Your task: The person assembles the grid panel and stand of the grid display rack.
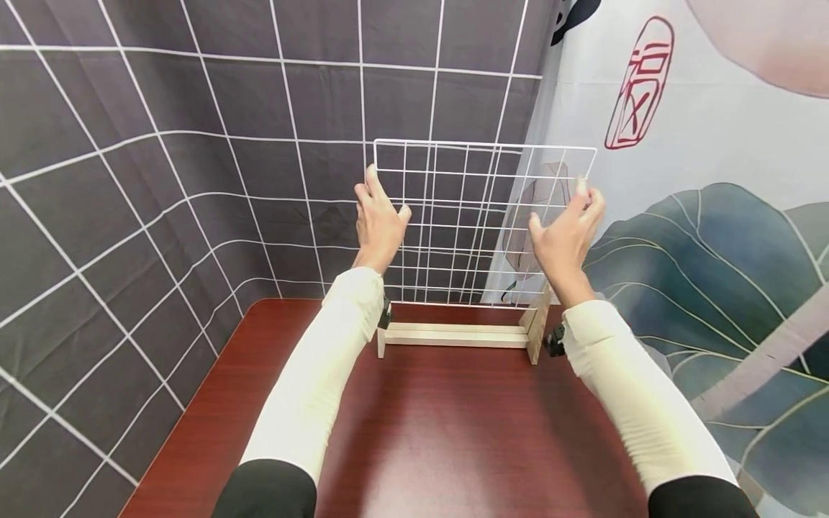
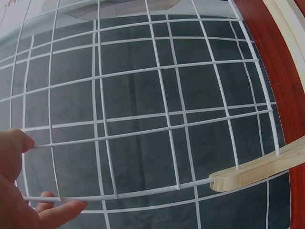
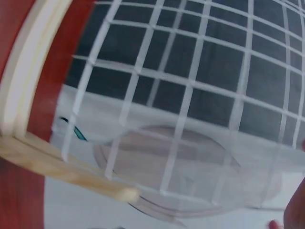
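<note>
A white wire grid panel [image 1: 480,228] stands upright at the far end of the table, in a pale wooden stand [image 1: 460,335]. At its left edge, my left hand [image 1: 381,223] holds the frame; the left wrist view shows the thumb and fingers [image 2: 64,215] about the outer wire. My right hand [image 1: 565,234] holds the opposite edge, its thumb on the near side. Only a sliver of the right hand [image 3: 296,207] enters the right wrist view. The panel's lower corners lie along the stand's wooden side pieces, the left one [image 2: 252,168] and the right one [image 3: 71,172].
The reddish-brown table [image 1: 453,424] lies beneath the stand. A dark grey curtain with white grid lines [image 1: 214,173] hangs behind and to the left. On the right hangs a white cloth with painted leaves [image 1: 706,273].
</note>
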The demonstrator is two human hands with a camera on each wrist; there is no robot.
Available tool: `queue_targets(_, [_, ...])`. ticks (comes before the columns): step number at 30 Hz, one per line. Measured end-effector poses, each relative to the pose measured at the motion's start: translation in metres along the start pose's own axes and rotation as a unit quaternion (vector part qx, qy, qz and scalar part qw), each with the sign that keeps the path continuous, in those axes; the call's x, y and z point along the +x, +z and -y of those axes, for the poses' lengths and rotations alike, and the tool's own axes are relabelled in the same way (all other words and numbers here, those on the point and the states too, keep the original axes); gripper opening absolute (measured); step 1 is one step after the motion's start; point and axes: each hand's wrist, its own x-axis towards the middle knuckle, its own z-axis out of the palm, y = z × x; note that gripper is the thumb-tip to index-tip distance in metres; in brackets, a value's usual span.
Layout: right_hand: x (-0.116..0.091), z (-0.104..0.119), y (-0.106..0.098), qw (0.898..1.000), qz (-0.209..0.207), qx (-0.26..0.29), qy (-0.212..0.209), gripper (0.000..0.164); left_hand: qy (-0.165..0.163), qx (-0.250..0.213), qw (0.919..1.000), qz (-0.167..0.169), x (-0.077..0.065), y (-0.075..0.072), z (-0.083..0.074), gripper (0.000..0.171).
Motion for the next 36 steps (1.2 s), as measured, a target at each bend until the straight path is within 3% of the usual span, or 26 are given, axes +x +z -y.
queue_targets(4, [0.018, 0.005, -0.015, 0.992, 0.1, -0.032, 0.073, 0.111, -0.002, -0.003, 1.0, -0.001, 0.0, 0.0, 0.0, 0.096])
queue_targets(7, [0.027, 0.006, -0.021, 0.982, 0.156, -0.041, 0.098, 0.119, -0.003, -0.004, 1.0, 0.0, 0.001, 0.0, 0.0, 0.095])
queue_targets(9, [0.031, 0.006, -0.021, 0.979, 0.172, -0.044, 0.104, 0.12, -0.005, -0.003, 1.0, 0.003, 0.001, 0.0, -0.001, 0.095])
queue_targets(21, [0.034, -0.001, -0.019, 0.981, 0.152, -0.045, 0.114, 0.108, 0.007, 0.009, 0.9998, 0.017, 0.004, -0.001, 0.002, 0.098])
queue_targets(36, [0.028, -0.01, -0.014, 0.982, 0.149, -0.048, 0.109, 0.107, 0.014, 0.007, 0.9996, 0.026, -0.001, 0.002, 0.009, 0.097])
